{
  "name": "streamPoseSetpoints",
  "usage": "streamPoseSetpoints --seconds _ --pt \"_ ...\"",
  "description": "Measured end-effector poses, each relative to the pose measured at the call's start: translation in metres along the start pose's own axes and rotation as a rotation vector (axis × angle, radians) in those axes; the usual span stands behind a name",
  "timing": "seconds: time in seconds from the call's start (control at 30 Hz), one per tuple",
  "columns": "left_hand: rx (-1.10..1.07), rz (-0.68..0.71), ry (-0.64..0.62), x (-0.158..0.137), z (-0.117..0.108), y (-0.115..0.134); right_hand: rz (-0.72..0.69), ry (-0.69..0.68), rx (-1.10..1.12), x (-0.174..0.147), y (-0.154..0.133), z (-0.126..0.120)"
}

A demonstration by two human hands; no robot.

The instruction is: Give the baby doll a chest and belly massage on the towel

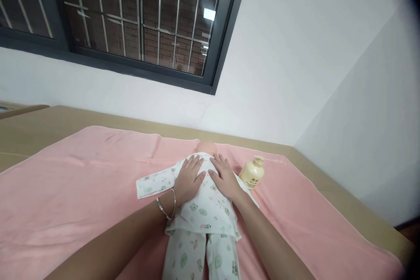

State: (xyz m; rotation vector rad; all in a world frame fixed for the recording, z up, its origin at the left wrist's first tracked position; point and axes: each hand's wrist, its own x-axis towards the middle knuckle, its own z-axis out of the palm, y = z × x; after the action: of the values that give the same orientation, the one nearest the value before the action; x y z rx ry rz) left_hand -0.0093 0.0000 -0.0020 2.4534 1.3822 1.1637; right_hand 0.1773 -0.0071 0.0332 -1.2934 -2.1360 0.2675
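While a baby doll in a white long-sleeved top and trousers printed with small green and pink motifs (pixel 208 216) lies lengthwise on a smooth pink cloth (pixel 98 197), a person's two bare hands rest on the upper part of its torso. The doll lies straight ahead of the person, its long axis running away from the body, with the trouser legs (pixel 185 258) nearest and the smooth, rounded, pinkish head (pixel 206 147) at the far end, just beyond the fingertips. Neither hand is nearer: the left hand (pixel 188 180) and the right hand (pixel 226 180) lie almost level, one on each side of the midline, both touching the top. Each is spread flat, palm down, fingers extended and gripping nothing, the thumbs angled inward with a narrow gap between their tips. Whether the doll is face up or face down cannot be told. A white printed sleeve (pixel 155 183) stretches out beyond the left hand, whose wrist carries a silver-coloured bangle (pixel 163 210). Just beside the right hand stands a pale yellow pump bottle (pixel 252 174), apart from its fingers. Past the cloth's far edge runs a light wood-toned surface (pixel 78 116).
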Motion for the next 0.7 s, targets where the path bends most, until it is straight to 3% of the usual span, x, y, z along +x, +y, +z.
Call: streamPoseSetpoints --seconds 0.2,0.33,0.53,0.7 --pt "-0.068 0.014 0.060 -0.005 0.001 -0.002 -0.062 0.234 -0.102 -0.008 -0.025 0.005" --pt "-0.093 0.007 0.090 -0.006 0.002 -0.002 -0.089 0.066 -0.087 -0.009 -0.034 0.006" --pt "-0.102 0.003 0.119 -0.006 0.001 -0.001 -0.012 0.146 -0.067 -0.008 -0.034 -0.003" --pt "-0.089 0.012 0.132 -0.006 0.002 -0.002 0.000 0.016 -0.064 -0.010 -0.034 0.005"
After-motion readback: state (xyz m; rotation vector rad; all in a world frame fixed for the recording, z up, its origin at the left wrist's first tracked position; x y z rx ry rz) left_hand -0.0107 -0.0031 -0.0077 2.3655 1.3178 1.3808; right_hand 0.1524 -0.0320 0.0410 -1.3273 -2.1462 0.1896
